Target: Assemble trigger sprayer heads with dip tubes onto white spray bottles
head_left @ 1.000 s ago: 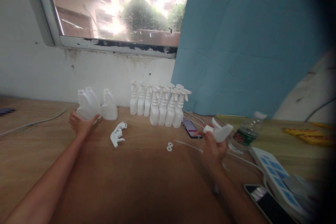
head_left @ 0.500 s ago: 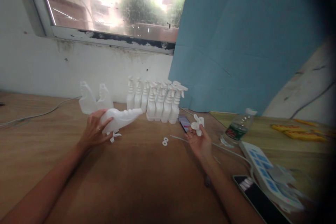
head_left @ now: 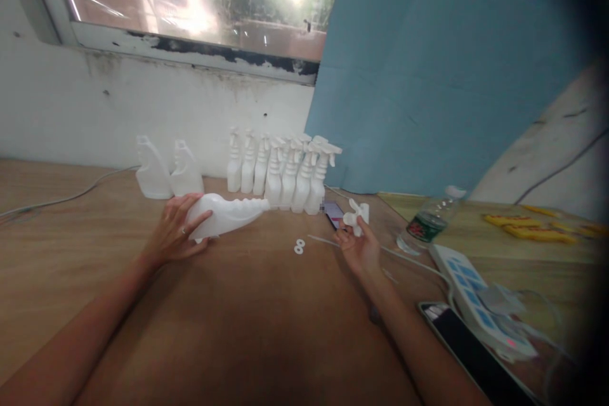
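Observation:
My left hand [head_left: 178, 228] is wrapped round the base of a white plastic spray bottle [head_left: 226, 214], which lies tilted on its side with its open neck pointing right. In my right hand [head_left: 359, 250], palm up, a white trigger sprayer head [head_left: 356, 216] is pinched between the fingers. Between the hands, two small white ring washers [head_left: 299, 247] lie on the wooden table [head_left: 266, 304]. Behind the held bottle stands a group of white spray bottles [head_left: 288, 187] with trigger heads on. Two headless bottles [head_left: 155, 174] stand upright at the left.
A clear drink bottle [head_left: 431, 222] stands at the right, beside a power strip [head_left: 480, 301] with a plugged-in charger. A dark phone [head_left: 469, 346] lies near my right forearm, another phone [head_left: 334, 214] beyond my right hand. A white cable [head_left: 413, 259] crosses the table. Yellow packets [head_left: 533, 228] lie far right.
My left hand has moved the bottle slightly right and turned its neck more level. A small white piece seen below that hand no longer shows. The view has tipped slightly downward.

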`<state>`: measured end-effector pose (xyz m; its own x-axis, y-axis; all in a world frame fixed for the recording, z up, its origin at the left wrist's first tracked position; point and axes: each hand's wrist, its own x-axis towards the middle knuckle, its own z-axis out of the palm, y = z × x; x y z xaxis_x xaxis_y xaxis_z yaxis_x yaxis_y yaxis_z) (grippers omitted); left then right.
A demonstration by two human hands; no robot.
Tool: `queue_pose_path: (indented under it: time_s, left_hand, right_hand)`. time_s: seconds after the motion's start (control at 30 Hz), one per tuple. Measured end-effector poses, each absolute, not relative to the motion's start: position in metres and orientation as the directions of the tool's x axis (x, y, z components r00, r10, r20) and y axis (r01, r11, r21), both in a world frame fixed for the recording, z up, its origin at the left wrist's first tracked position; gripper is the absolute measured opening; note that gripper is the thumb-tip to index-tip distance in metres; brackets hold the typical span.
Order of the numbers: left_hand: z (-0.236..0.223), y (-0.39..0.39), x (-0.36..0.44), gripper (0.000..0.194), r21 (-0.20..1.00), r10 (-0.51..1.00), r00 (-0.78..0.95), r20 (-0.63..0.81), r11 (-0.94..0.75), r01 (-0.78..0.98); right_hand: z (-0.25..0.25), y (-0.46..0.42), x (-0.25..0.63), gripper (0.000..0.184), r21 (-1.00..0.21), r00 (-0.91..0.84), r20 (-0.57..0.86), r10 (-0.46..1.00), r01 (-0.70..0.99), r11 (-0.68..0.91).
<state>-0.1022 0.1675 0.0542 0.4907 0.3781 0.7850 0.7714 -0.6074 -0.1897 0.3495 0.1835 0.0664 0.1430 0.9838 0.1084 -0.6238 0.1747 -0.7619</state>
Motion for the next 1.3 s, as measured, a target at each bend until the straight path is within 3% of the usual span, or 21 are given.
queue_pose_path:
  time_s: [0.17,0.43,0.6,0.9,1.0,1.13,1.3]
  left_hand:
    - [0.059,0.165,-0.100,0.071,-0.238,0.353,0.552,0.756,-0.636,0.734]
    - [0.060,0.154,-0.071,0.073,-0.378,0.345,0.735,0.583,-0.685,0.622]
    - [0.055,0.149,-0.056,0.069,-0.356,0.317,0.760,0.567,-0.738,0.573]
    - [0.055,0.140,-0.043,0.070,-0.364,0.305,0.790,0.532,-0.760,0.538]
    - [0.050,0.143,-0.042,0.069,-0.365,0.275,0.787,0.553,-0.769,0.525]
    - [0.047,0.146,-0.042,0.066,-0.359,0.268,0.773,0.576,-0.766,0.533]
    - [0.052,0.142,-0.041,0.065,-0.349,0.256,0.768,0.588,-0.776,0.526]
  right_hand:
    - [0.061,0.183,0.343,0.028,-0.825,0.135,0.175,0.975,-0.521,0.220]
    - [0.054,0.168,0.312,0.031,-0.923,0.002,0.240,0.971,-0.309,0.229]
    - [0.042,0.161,0.305,0.048,-0.977,-0.102,0.172,0.980,-0.143,0.157]
    - [0.057,0.149,0.301,0.041,-0.962,-0.216,0.247,0.945,0.059,0.265]
    - [0.054,0.147,0.298,0.041,-0.972,-0.229,0.209,0.951,0.058,0.227]
    - [0.048,0.148,0.298,0.058,-0.967,-0.255,0.240,0.937,0.026,0.255]
    - [0.044,0.150,0.297,0.046,-0.963,-0.221,0.253,0.942,0.035,0.266]
